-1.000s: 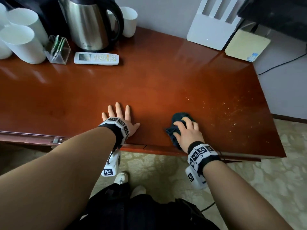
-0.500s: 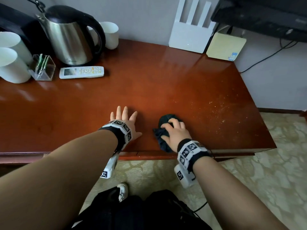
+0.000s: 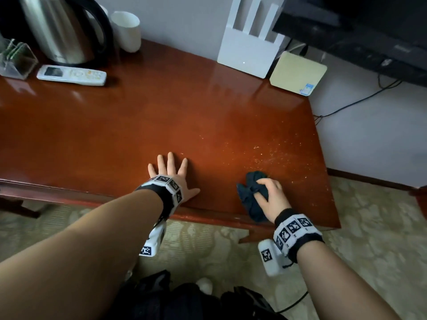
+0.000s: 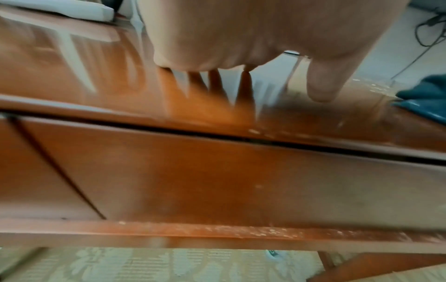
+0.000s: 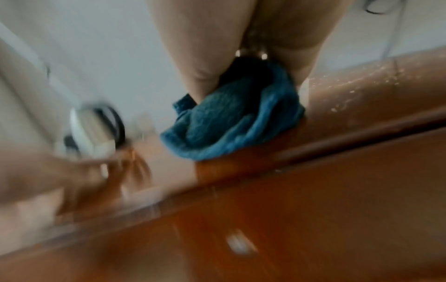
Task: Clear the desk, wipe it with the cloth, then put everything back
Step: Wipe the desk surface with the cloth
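Dark cloth (image 3: 253, 197) is bunched under the curled right hand (image 3: 269, 192) fingers, pressed onto the tabletop (image 3: 161, 116) for wiping; left hand (image 3: 172, 175) is laid flat, fingers spread, likely bracing.

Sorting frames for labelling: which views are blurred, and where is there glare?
Head view: sharp; window glare streaks the desk beyond the left hand. Left wrist view: mildly soft, with reflections on the desktop. Right wrist view: heavy motion blur; only the cloth in the right hand reads clearly.
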